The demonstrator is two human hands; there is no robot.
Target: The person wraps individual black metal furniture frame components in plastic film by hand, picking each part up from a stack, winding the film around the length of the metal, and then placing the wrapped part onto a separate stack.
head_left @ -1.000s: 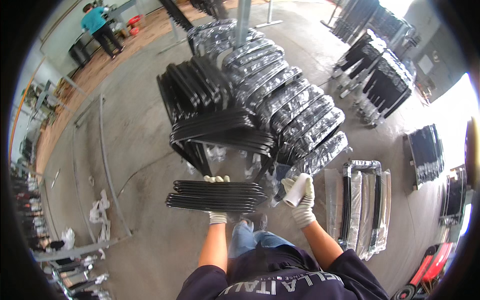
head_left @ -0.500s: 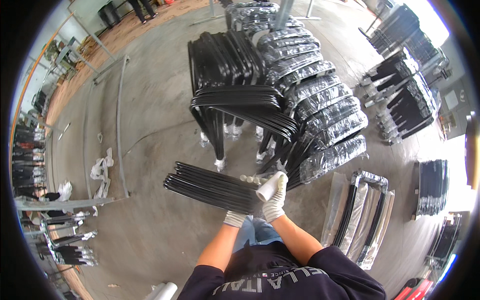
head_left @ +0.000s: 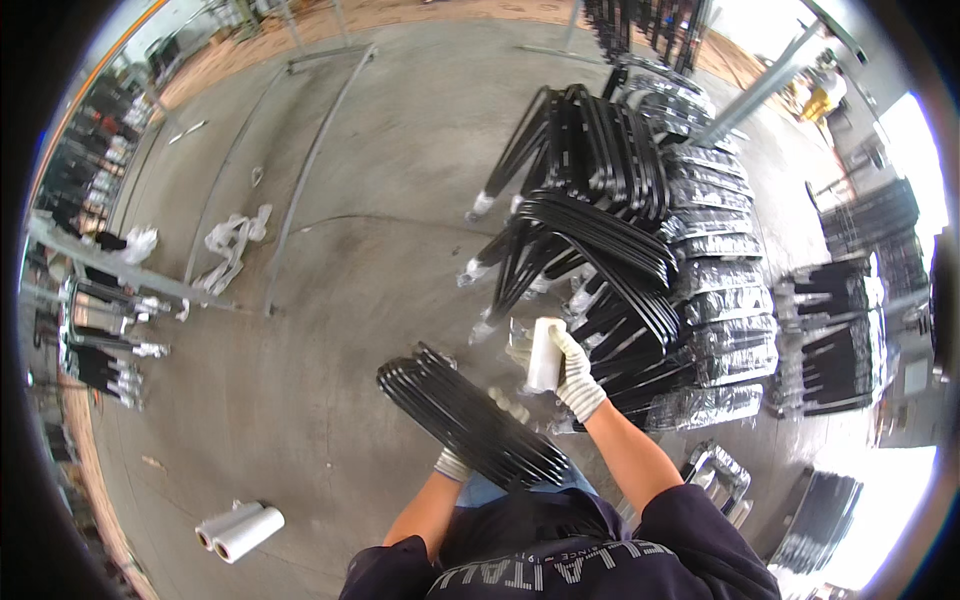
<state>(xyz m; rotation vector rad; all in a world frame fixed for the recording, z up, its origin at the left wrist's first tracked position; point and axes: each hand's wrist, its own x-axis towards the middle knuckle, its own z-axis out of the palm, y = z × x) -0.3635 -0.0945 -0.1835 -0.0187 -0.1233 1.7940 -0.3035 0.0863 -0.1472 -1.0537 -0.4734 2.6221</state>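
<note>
My left hand (head_left: 453,464), in a striped white glove, is closed round a bundle of black metal tubes (head_left: 470,418) from underneath. Its wrist shows on the near side and its fingertips on the far side; the palm is hidden. The bundle slants in front of my body. My right hand (head_left: 578,380), gloved alike, grips a roll of clear stretch film (head_left: 545,354) held upright, up and right of the bundle. Loose film shows at the roll's left side. Beyond it stand stacked black tube frames (head_left: 600,240), their leg ends wrapped in film.
A long row of film-wrapped frames (head_left: 725,300) stands on the right, with more wrapped stacks (head_left: 840,340) beyond. Two film rolls (head_left: 248,533) lie on the floor at lower left. Crumpled film (head_left: 232,245) lies near a metal floor rail (head_left: 318,165). A post (head_left: 760,85) slants at upper right.
My view has turned left, so the stacks sit further right. The bundle now tilts down to the right, and my right hand has moved the film roll away from it, turning it upright.
</note>
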